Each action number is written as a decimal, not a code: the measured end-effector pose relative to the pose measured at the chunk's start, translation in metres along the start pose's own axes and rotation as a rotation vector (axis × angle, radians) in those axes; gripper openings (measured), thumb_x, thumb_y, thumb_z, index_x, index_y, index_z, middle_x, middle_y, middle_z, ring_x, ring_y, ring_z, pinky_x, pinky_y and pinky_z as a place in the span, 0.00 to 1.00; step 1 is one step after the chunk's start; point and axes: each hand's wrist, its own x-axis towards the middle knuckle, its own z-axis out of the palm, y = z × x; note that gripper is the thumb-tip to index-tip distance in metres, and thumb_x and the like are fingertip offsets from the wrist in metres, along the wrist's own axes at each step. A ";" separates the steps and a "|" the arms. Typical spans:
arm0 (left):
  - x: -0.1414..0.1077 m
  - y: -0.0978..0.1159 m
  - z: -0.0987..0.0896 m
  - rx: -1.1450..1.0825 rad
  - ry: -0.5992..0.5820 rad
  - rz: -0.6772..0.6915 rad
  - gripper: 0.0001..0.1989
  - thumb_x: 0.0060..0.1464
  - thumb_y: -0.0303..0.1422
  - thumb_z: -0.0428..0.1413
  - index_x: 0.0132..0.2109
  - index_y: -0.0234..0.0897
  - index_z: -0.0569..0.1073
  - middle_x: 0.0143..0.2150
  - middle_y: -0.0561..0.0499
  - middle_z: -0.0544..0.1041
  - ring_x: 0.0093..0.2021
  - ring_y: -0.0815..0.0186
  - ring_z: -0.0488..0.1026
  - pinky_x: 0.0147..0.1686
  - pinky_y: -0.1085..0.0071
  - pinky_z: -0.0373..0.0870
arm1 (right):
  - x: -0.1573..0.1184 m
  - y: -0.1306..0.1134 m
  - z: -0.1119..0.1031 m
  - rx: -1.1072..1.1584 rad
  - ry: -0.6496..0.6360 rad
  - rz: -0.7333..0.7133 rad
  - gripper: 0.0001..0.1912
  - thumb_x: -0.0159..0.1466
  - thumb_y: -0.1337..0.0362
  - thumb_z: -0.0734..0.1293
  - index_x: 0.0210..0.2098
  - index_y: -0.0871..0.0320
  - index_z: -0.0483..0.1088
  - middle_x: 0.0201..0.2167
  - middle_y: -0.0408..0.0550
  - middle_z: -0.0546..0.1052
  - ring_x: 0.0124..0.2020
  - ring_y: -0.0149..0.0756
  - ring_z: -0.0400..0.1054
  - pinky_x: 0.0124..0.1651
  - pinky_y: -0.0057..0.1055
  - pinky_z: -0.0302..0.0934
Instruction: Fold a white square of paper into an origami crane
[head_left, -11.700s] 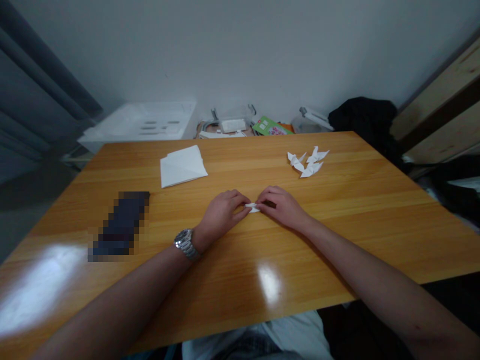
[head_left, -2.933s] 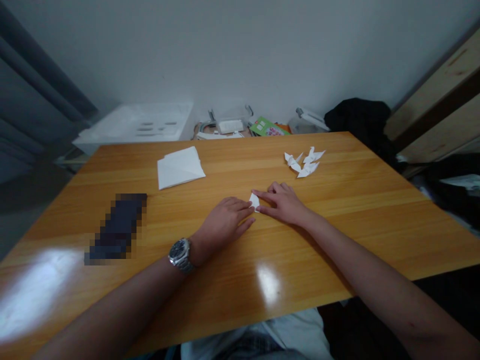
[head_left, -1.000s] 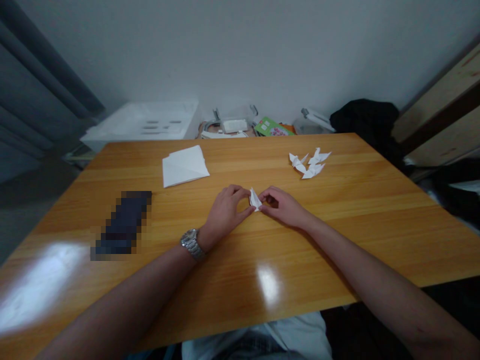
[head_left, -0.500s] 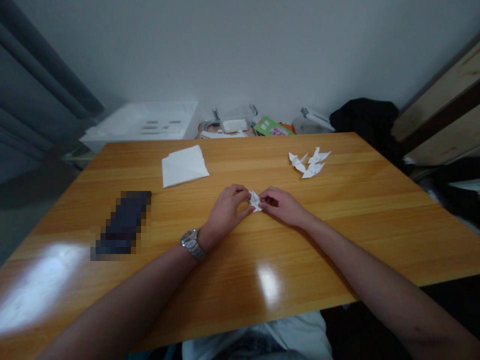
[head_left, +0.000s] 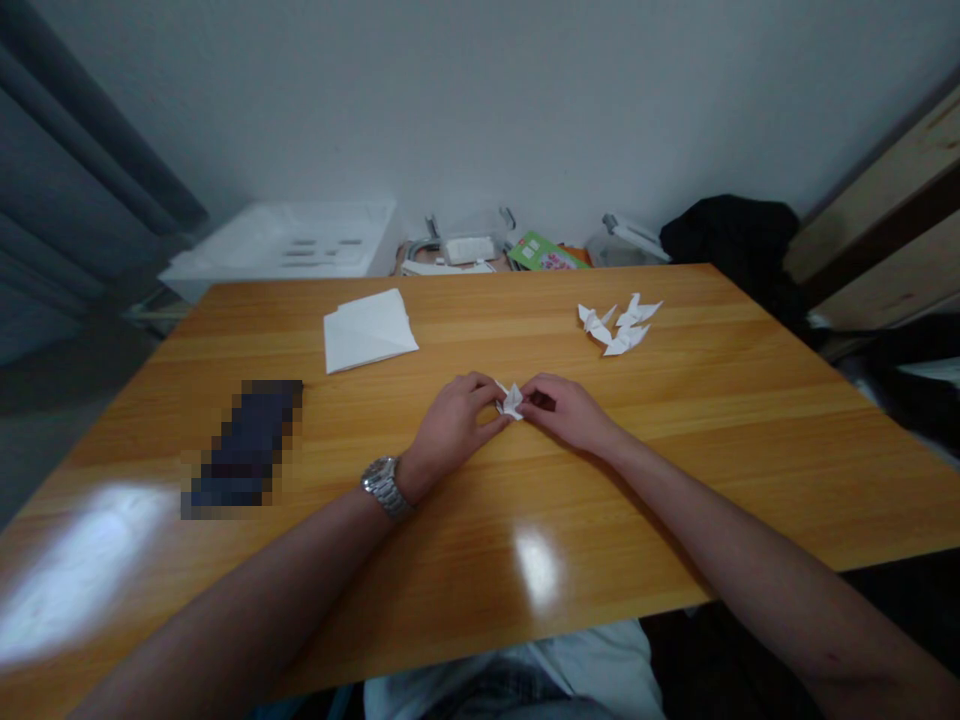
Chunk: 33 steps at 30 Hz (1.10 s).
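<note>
Between my hands, just above the middle of the wooden table [head_left: 465, 560], is a small white origami crane [head_left: 511, 402] of folded paper. My left hand [head_left: 454, 425], with a metal watch [head_left: 384, 486] at the wrist, pinches its left side between thumb and fingers. From the right, my right hand [head_left: 566, 412] grips the other side with curled fingers. The fingertips hide the crane's edges. Farther back on the right lie several folded paper cranes [head_left: 628, 338] close together.
White paper sheets [head_left: 370, 332] lie in a stack at the back left. A blurred-out dark flat object [head_left: 247, 445] is nearer on the left. Beyond the far edge are a white foam tray [head_left: 255, 240], a green booklet [head_left: 546, 252] and a black cloth heap [head_left: 727, 230].
The folded paper between my fingers has changed shape: its parts now spread wider, with a point standing up on the right. My hands have barely moved.
</note>
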 end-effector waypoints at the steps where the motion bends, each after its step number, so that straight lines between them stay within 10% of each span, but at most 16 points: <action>1: 0.000 0.000 0.000 -0.001 0.000 -0.001 0.09 0.60 0.35 0.61 0.46 0.39 0.76 0.47 0.48 0.76 0.47 0.59 0.72 0.50 0.62 0.69 | 0.000 -0.001 0.000 -0.009 0.002 -0.002 0.03 0.64 0.66 0.70 0.38 0.56 0.76 0.35 0.46 0.78 0.36 0.36 0.71 0.40 0.32 0.63; 33: 0.000 0.001 -0.002 -0.027 -0.038 -0.035 0.07 0.64 0.36 0.57 0.42 0.39 0.76 0.45 0.48 0.78 0.46 0.60 0.74 0.48 0.62 0.71 | -0.002 -0.004 -0.006 -0.127 -0.037 -0.143 0.04 0.67 0.62 0.70 0.38 0.56 0.76 0.35 0.48 0.78 0.38 0.37 0.71 0.41 0.33 0.63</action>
